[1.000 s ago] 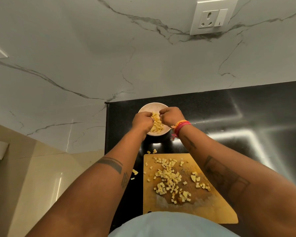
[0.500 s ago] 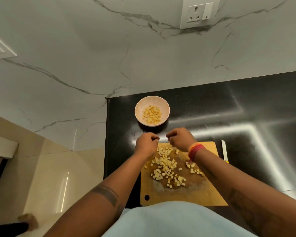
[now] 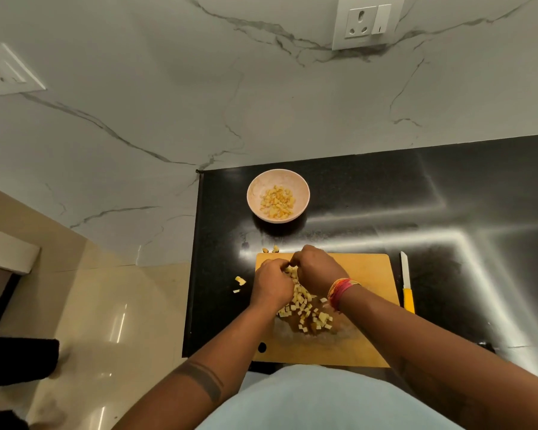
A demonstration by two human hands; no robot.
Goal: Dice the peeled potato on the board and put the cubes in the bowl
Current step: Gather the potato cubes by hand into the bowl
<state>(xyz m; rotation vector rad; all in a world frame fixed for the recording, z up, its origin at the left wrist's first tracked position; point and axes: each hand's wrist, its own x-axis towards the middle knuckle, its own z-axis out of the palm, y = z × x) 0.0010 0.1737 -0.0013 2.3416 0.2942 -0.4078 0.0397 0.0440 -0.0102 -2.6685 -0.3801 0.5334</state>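
A wooden cutting board (image 3: pixel 367 271) lies on the black counter with a heap of pale potato cubes (image 3: pixel 305 308) on it. My left hand (image 3: pixel 272 283) and my right hand (image 3: pixel 319 270) are side by side on the far part of the heap, fingers curled down around cubes between them. A pale pink bowl (image 3: pixel 255 189) stands beyond the board and holds a small pile of cubes (image 3: pixel 277 198). A few stray cubes (image 3: pixel 239 280) lie on the counter left of the board, and two more stray cubes (image 3: pixel 271 249) lie just past its far edge.
A knife with a white blade and yellow handle (image 3: pixel 407 285) lies on the counter right of the board. The counter's left edge (image 3: pixel 196 259) drops to a tiled floor. A marble wall with a socket (image 3: pixel 367 21) rises behind.
Both hands left the bowl, where they dropped cubes, and came back to the board. They now close together on the far part of the heap.
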